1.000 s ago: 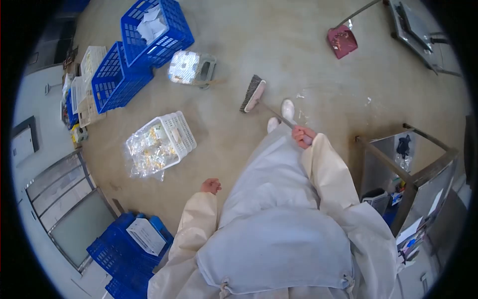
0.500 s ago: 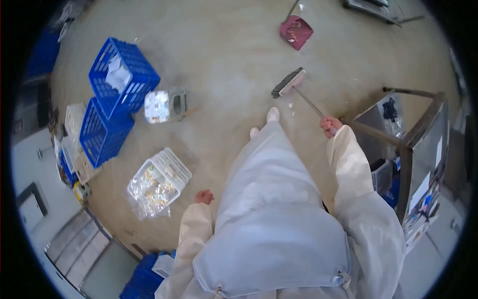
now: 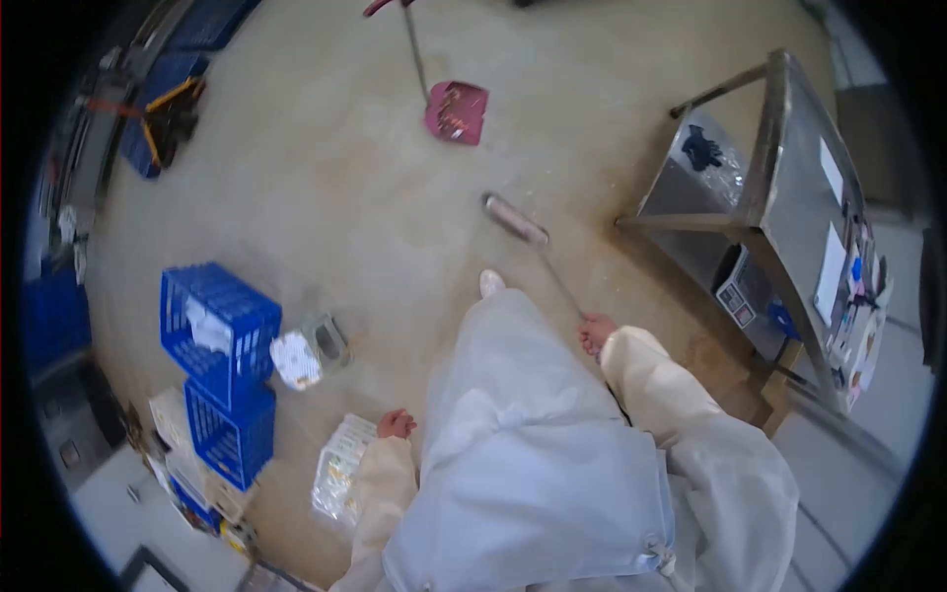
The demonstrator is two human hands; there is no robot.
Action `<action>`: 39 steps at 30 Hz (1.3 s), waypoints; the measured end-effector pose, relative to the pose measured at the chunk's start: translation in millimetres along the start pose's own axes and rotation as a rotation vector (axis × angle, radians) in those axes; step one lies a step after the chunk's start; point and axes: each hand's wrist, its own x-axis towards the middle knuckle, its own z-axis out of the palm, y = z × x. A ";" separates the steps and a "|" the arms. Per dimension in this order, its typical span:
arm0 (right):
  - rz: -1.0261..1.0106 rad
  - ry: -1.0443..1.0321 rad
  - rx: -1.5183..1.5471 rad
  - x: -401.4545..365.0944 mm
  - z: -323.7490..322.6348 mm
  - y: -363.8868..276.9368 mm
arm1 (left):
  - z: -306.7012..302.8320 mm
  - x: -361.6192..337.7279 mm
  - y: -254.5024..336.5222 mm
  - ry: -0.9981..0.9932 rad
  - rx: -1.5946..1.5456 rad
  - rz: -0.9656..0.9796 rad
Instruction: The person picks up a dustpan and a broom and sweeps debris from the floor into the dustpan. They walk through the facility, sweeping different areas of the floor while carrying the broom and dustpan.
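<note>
Nearest, the left hand (image 3: 397, 424) hangs beside the apron (image 3: 543, 464), its fingers curled in together with nothing visible in them; a white basket (image 3: 345, 444) of clear plastic bags sits on the floor (image 3: 395, 197) just to its left, partly behind the sleeve. The right hand (image 3: 596, 334), farther out and to the right, has its fingers wrapped round the handle of the broom (image 3: 516, 218), with no gap to be seen.

From those fingers the handle runs far and to the left, its long axis slanting across the floor. The broom's head lies at the far end, beyond the white shoe (image 3: 491, 283) and slightly right of it, its length set crosswise to the handle, from far left to near right. A steel worktop (image 3: 804, 187) stands off to the right.

Farther still, left of the broom's head and apart from it, the pink dustpan (image 3: 458, 112) rests on the floor with debris inside, its handle pointing away.
</note>
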 end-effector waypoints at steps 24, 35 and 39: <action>-0.386 0.461 0.317 151.7 -138.0 -177.4 | 72.9 100.1 256.6 -0.138 0.631 0.103; -0.097 0.483 -0.042 185.6 -78.1 -175.9 | 165.4 120.0 398.4 -0.164 0.610 0.080; -0.005 0.349 0.263 57.2 -102.0 -226.7 | 206.3 122.9 419.5 -0.196 0.653 0.083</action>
